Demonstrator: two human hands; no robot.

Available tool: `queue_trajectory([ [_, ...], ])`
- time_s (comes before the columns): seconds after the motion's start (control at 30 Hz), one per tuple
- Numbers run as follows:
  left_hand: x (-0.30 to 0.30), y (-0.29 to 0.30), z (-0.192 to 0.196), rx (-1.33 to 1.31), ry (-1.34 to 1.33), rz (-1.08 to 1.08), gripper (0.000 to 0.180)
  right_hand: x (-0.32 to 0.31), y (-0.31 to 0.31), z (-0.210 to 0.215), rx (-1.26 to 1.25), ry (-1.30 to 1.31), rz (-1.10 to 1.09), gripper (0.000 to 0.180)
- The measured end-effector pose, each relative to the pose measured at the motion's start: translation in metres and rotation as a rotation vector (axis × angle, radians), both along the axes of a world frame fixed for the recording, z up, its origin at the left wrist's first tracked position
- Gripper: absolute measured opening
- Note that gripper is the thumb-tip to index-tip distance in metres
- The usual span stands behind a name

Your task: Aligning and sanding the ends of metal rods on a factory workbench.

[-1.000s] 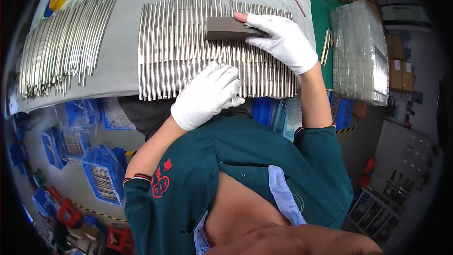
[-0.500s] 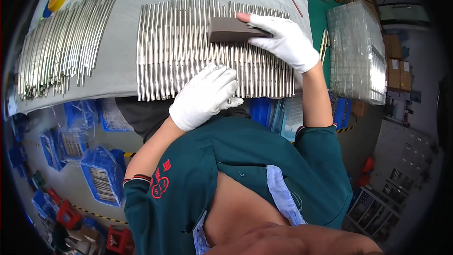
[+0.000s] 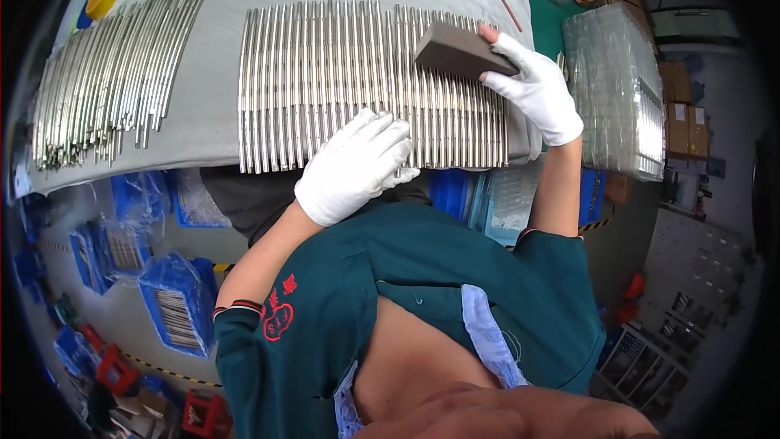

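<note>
Since a second earlier the grey sanding block (image 3: 461, 52) had travelled a little to the right along the row of metal rods (image 3: 325, 81) and tipped up, so that its left end now stood raised off them while the right hand (image 3: 532, 89) had followed it toward the row's right end. That white-gloved hand gripped the block's right end, fingers curled over its top edge and thumb closed underneath. The left hand (image 3: 355, 166), also in a white glove, had stayed where it was, lying flat and spread open on the near ends of the middle rods, pressing on them and grasping nothing. The rods lay side by side on a grey cloth (image 3: 211, 122) covering the bench. A second, looser bundle of rods (image 3: 101, 73) lay well apart to the left, and a stack of clear plastic trays (image 3: 617, 89) stood just right of the cloth
</note>
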State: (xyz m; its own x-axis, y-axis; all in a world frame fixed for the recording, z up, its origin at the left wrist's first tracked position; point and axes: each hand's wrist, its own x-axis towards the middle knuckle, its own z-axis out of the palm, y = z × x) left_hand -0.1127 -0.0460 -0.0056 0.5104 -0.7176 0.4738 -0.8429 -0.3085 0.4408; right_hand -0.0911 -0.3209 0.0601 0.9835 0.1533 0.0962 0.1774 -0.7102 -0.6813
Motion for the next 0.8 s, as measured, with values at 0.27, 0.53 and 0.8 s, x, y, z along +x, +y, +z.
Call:
queue_trajectory([
  [0.27, -0.001, -0.002, 0.011, 0.107, 0.03, 0.009, 0.055, -0.007, -0.013, -0.029, -0.076, -0.124, -0.182, 0.057],
  [0.53, -0.004, -0.003, 0.007, 0.241, -0.039, 0.13, 0.068, -0.007, -0.005, -0.02, -0.071, -0.075, -0.2, 0.053],
  [0.8, -0.003, -0.008, 0.013, 0.395, -0.064, 0.128, 0.066, -0.01, -0.006, -0.027, -0.032, -0.116, -0.166, 0.057],
])
